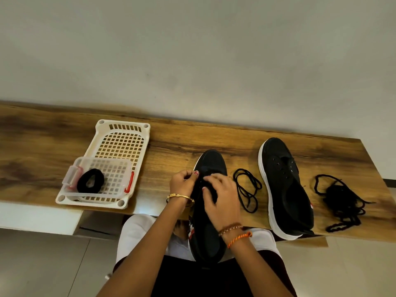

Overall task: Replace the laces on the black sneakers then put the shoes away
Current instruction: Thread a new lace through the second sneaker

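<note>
A black sneaker with a white sole lies in front of me, its heel over the table edge on my lap. My left hand pinches something small, likely a lace end, at the shoe's left eyelets. My right hand rests curled over the tongue and grips the lace there. A loose black lace lies coiled just right of this shoe. The second black sneaker, unlaced, lies further right. A tangled pile of black laces sits near the table's right end.
A white plastic basket stands on the wooden table at the left, holding a clear lidded box with a black coiled lace inside. A pale wall rises behind the table. Grey floor lies below.
</note>
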